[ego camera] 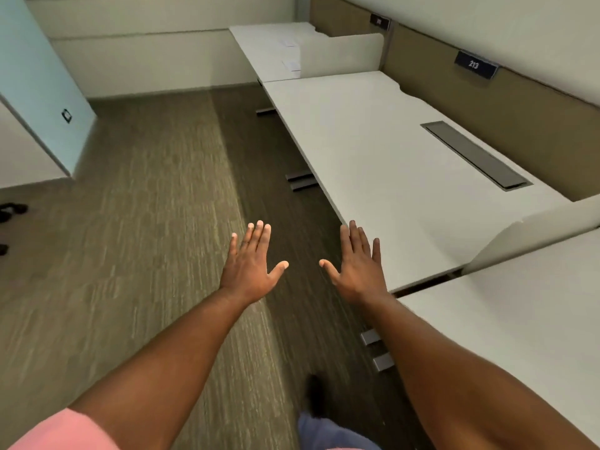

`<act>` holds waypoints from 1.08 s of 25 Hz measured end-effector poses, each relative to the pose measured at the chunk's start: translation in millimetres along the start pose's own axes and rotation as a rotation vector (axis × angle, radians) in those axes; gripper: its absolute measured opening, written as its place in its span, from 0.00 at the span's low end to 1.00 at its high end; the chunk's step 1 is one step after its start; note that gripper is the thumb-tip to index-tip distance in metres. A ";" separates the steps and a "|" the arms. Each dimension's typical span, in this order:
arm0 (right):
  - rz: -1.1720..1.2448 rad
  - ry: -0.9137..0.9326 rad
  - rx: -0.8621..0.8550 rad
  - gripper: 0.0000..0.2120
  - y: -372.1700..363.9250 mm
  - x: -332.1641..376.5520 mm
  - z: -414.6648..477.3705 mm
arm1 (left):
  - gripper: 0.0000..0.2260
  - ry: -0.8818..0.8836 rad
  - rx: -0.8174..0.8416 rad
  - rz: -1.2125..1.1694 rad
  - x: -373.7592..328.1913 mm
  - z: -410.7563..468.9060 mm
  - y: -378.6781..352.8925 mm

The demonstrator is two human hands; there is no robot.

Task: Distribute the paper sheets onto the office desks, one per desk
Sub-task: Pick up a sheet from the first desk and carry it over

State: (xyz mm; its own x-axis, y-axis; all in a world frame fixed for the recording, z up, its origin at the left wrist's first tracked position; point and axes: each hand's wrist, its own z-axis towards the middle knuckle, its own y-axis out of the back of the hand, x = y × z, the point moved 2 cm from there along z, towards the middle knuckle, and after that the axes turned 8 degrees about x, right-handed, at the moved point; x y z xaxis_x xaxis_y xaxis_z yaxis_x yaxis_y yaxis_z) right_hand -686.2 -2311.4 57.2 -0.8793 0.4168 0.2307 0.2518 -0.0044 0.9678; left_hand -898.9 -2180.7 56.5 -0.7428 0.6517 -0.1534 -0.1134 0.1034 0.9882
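My left hand (251, 263) and my right hand (355, 264) are stretched out in front of me, palms down, fingers spread, holding nothing. They hover over the carpeted aisle beside the front corner of the middle white desk (389, 164), whose top shows no sheet. The far desk (269, 50) carries small white paper sheets (291, 64) near its divider. A third white desk (519, 319) lies at my lower right, its visible part bare.
Low white dividers (341, 55) separate the desks, backed by a tan partition with a sign reading 213 (474, 64). A grey cable tray (475, 155) is set into the middle desk. Metal desk feet (300, 180) jut into the carpet aisle (146, 222). A pale cabinet (35, 79) stands left.
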 end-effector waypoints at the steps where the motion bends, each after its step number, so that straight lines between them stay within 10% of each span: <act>1: -0.002 0.017 0.004 0.42 -3.4 3.0 28.9 | 0.40 0.027 -0.009 0.005 11.6 19.7 0.1; 15: -0.009 0.237 0.113 0.42 8.9 99.3 431.6 | 0.40 0.273 -0.031 0.005 213.8 310.3 27.0; 27: -0.027 0.147 0.009 0.41 57.1 196.5 776.9 | 0.40 0.113 -0.076 0.025 404.0 649.4 101.2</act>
State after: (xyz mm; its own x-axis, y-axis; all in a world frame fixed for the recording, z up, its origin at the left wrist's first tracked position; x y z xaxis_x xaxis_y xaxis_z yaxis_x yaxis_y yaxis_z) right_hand -530.5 -1523.5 79.3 -0.9353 0.2794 0.2172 0.2300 0.0133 0.9731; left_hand -781.9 -1419.0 92.6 -0.8150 0.5642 -0.1321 -0.1407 0.0284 0.9896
